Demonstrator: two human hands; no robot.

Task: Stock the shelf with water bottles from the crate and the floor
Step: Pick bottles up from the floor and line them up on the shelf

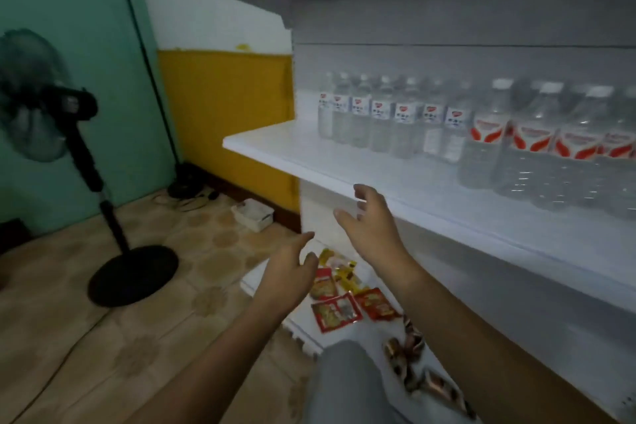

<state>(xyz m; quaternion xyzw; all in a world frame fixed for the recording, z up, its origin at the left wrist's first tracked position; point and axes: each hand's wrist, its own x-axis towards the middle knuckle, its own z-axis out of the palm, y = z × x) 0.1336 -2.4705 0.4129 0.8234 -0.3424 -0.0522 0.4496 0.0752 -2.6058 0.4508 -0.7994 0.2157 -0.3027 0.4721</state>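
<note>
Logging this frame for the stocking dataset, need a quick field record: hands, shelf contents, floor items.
left hand: open, holds nothing, out in front below the shelf edge
right hand: open, fingers spread, empty, just under the shelf edge
middle shelf: white, bottles along the back
small water bottles: upright row, blue-and-red labels, left part
large water bottles: upright, red-and-white labels, right part
snack packets: red and yellow, on the bottom shelf
standing fan: black, on the floor at left
crate: not in view

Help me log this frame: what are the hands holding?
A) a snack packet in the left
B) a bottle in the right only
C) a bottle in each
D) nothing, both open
D: the left hand and right hand both hang open and empty in front of the shelf.
</note>
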